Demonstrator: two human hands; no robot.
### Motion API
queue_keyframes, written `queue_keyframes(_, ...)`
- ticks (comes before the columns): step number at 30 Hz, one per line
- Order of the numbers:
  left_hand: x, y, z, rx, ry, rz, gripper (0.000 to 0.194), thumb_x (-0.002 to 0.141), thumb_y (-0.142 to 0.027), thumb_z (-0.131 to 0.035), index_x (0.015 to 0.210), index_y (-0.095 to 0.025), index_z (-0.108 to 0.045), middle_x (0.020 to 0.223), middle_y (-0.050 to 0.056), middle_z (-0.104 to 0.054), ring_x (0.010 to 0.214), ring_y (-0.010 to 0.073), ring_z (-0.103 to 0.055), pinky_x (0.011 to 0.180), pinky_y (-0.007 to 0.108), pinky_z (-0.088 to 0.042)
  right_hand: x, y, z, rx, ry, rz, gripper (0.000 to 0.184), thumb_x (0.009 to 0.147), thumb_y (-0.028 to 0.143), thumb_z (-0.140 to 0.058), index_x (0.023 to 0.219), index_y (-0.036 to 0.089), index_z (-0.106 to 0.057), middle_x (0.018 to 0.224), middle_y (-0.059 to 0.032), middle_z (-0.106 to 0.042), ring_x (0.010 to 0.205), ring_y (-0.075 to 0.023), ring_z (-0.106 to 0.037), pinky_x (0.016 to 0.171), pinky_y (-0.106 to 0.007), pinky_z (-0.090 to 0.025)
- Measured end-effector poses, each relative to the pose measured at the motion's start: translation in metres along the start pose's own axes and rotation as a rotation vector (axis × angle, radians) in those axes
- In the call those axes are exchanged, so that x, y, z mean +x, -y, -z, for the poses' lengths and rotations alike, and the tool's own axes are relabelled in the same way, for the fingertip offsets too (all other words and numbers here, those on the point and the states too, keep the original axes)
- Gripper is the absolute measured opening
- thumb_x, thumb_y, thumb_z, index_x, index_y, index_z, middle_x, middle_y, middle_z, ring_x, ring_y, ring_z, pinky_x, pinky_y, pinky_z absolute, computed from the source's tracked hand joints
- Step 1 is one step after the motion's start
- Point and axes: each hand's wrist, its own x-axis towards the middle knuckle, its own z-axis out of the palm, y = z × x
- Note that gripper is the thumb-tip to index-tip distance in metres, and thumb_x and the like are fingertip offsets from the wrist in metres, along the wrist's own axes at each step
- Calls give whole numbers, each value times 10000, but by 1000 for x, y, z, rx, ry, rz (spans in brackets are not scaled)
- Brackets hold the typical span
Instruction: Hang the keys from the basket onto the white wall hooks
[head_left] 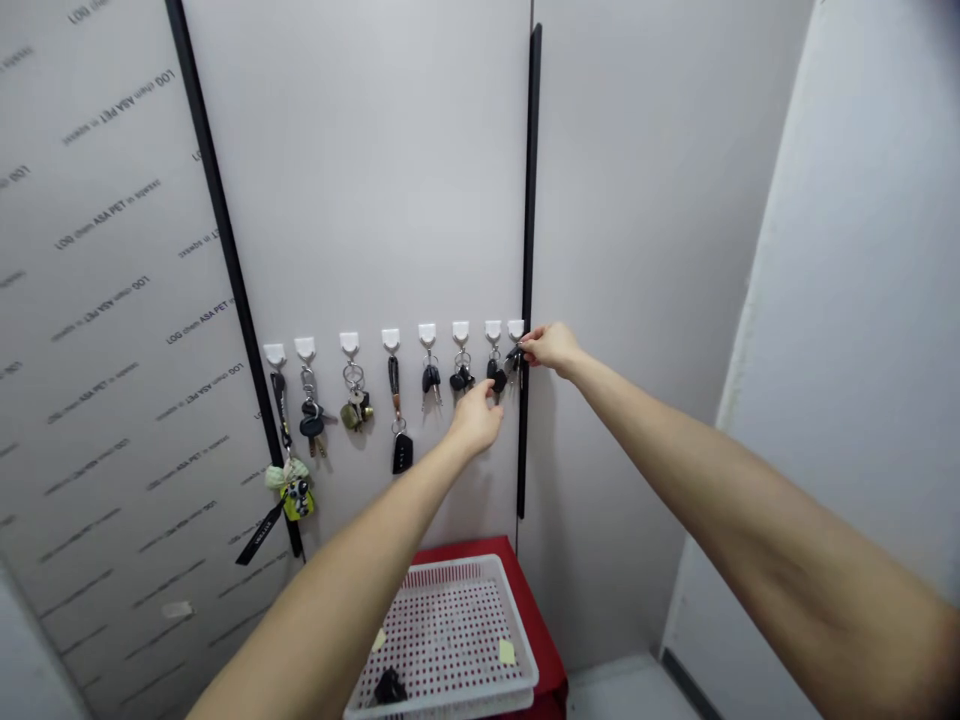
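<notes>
My right hand [552,348] pinches a bunch of keys [514,358] at the rightmost white hook [516,328], beside the black door strip. Whether its ring is on that hook I cannot tell. My left hand [478,420] is just below the neighbouring keys with a black fob [496,378], its index finger and thumb apart. The fingertip is close to the fob; contact is unclear. To the left, more bunches hang in the row: keys with black heads [430,378], a black car key [403,452] on a braided strap, and keys with a brass-coloured piece [352,415].
Below the hooks, a white perforated basket [517,640] rests on a red surface [536,625], holding a small black item [390,687] and yellow paper pieces. A green charm [298,498] dangles at far left. A white wall [847,300] stands at right.
</notes>
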Motion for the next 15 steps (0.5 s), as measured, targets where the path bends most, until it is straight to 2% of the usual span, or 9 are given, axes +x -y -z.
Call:
queue_keyframes(4, -9, 15, 10, -33, 29, 40, 420, 620, -153, -431, 1038, -146, -403, 1010, 75, -486, 680, 99, -495, 662, 232, -382, 2, -6, -1, -12, 3, 1, 108, 564, 33, -470, 623, 111, -515, 463, 15, -468, 431, -60, -464, 434, -182, -397)
queue_keyframes(7, -21, 34, 17, -93, 23, 80, 398, 606, -140, -445, 1003, -147, -430, 974, 72, -500, 619, 80, -480, 605, 214, -386, -4, -21, -3, -77, -50, 70, 189, 556, 55, -451, 716, 113, -533, 501, 11, -487, 448, -63, -459, 459, -189, -384)
queue_keyframes(10, -42, 65, 19, -169, -29, 154, 373, 579, -119, -467, 951, -139, -456, 846, 43, -530, 562, 56, -451, 547, 184, -373, -27, -45, -18, -165, -179, 184, 264, 584, 122, -419, 826, 132, -524, 531, 10, -492, 467, -75, -440, 475, -206, -361)
queue_keyframes(11, -50, 76, 19, -190, -57, 196, 362, 569, -115, -475, 931, -130, -464, 765, 25, -531, 534, 49, -436, 526, 174, -364, -40, -54, -28, -182, -161, 200, 286, 585, 132, -412, 850, 134, -519, 530, 12, -485, 466, -77, -429, 474, -209, -353)
queue_keyframes(12, -58, 86, 21, -212, -85, 245, 358, 560, -109, -480, 918, -118, -466, 673, 2, -516, 503, 43, -417, 506, 167, -354, -54, -61, -40, -191, -76, 200, 312, 580, 127, -411, 874, 129, -513, 513, 16, -472, 454, -76, -415, 467, -208, -345)
queue_keyframes(15, -78, 101, 34, -312, -158, 326, 451, 545, -78, -473, 991, -100, -403, 486, -66, -412, 427, 29, -360, 470, 152, -325, -99, -69, -76, -123, 410, 173, 502, 554, 76, -405, 1055, 106, -395, 419, 60, -395, 375, -58, -346, 412, -193, -315)
